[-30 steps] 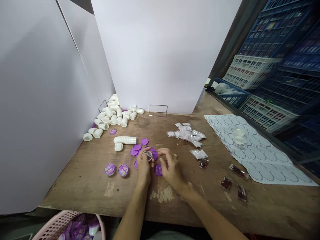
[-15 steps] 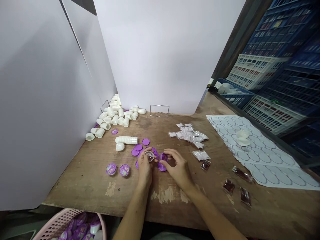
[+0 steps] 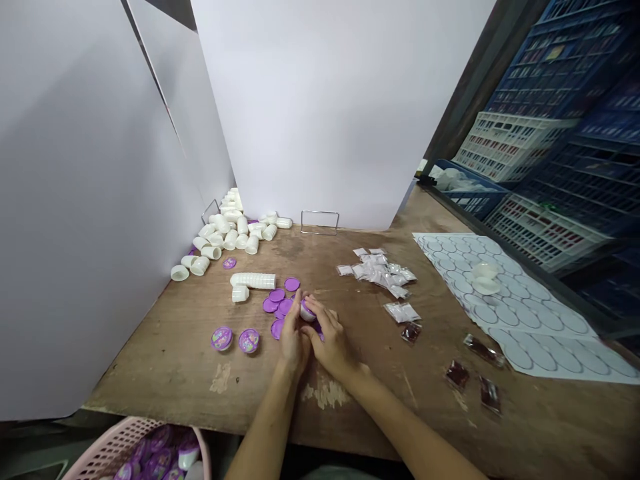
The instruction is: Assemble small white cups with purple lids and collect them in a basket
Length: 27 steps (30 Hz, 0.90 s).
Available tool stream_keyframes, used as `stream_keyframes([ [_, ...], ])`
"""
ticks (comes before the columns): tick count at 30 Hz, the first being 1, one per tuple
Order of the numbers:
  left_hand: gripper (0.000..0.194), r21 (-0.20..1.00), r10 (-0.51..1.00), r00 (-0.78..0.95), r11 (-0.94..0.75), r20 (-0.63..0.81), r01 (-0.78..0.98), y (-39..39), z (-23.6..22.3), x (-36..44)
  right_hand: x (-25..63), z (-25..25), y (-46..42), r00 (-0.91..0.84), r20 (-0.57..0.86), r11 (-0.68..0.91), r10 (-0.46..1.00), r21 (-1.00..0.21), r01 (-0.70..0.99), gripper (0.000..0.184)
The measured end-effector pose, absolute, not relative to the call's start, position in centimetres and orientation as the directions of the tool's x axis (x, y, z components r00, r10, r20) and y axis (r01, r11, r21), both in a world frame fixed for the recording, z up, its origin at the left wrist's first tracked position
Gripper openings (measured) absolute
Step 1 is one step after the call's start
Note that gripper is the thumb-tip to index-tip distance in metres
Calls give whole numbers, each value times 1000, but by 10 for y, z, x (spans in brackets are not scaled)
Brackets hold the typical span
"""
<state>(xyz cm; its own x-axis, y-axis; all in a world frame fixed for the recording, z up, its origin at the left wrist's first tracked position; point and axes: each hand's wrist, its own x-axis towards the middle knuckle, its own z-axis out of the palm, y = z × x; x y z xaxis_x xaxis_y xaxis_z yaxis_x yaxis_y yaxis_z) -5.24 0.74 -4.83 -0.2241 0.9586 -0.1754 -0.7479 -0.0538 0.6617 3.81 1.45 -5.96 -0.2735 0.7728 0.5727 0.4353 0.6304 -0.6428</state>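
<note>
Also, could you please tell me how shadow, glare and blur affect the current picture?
Head view: a soft, broad shadow across the left white panel; head view: small glints on the dark packets; head view: the stacked crates look slanted, smeared and dim; head view: fingers partly hide the held cup.

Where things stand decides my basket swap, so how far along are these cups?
Two lidded cups on the table look done, as do lidded ones in the pink basket. In hand is a white cup with a purple lid, between the left hand and right hand. Apparently left: loose white cups, purple lids, white packets and dark red packets.
</note>
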Motion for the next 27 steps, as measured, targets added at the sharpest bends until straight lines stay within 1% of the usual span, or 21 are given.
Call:
stream_keyframes([
  [3, 49, 706, 965, -205, -32, -162, -708, 7, -50, -52, 39, -56, 17, -204, 546, 565, 812, -651, 506, 46],
  [6, 46, 729, 966, -203, -22, -162, -684, 9, -56, -52, 40, -54, 23, -129, 539, 515, 832, -663, 543, 41],
  [9, 41, 776, 968, -220, -48, -118, -628, 11, -62, -52, 41, -54, 25, -100, 528, 493, 843, -687, 533, 37],
  [11, 42, 830, 969, -237, -72, -74, -553, 11, -62, -51, 40, -52, 23, -97, 533, 505, 841, -706, 497, 36],
  [14, 44, 909, 962, -274, -117, 4, -399, 4, -53, -50, 39, -45, 13, -139, 534, 541, 834, -742, 395, 34],
  [16, 42, 953, 942, -325, -171, 83, -252, -8, -41, -53, 39, -37, 8, -206, 513, 552, 833, -789, 270, 35],
  [18, 37, 970, 888, -407, -241, 213, -20, -25, -30, -65, 38, -29, 13, -243, 477, 521, 845, -836, 171, 35],
  [19, 33, 956, 843, -451, -270, 294, 118, -34, -27, -74, 37, -26, 20, -240, 456, 499, 857, -850, 167, 30],
  [20, 28, 925, 780, -500, -286, 376, 249, -44, -26, -86, 34, -25, 29, -235, 428, 475, 873, -856, 204, 24],
  [21, 24, 893, 706, -554, -286, 441, 347, -53, -28, -99, 30, -24, 41, -239, 391, 449, 889, -850, 277, 19],
  [22, 21, 872, 631, -608, -280, 483, 402, -61, -32, -113, 23, -25, 54, -256, 350, 425, 901, -829, 363, 17],
  [23, 23, 868, 563, -663, -269, 494, 418, -69, -38, -127, 14, -26, 66, -280, 309, 408, 909, -798, 444, 16],
  [24, 26, 879, 521, -709, -245, 475, 409, -75, -47, -141, 2, -27, 76, -299, 272, 394, 915, -767, 507, 16],
  [25, 29, 896, 511, -738, -202, 441, 396, -80, -56, -153, -11, -28, 83, -297, 243, 374, 923, -746, 551, 16],
  [27, 32, 926, 543, -767, -56, 342, 373, -86, -74, -172, -41, -29, 89, -267, 236, 353, 934, -723, 595, 21],
])
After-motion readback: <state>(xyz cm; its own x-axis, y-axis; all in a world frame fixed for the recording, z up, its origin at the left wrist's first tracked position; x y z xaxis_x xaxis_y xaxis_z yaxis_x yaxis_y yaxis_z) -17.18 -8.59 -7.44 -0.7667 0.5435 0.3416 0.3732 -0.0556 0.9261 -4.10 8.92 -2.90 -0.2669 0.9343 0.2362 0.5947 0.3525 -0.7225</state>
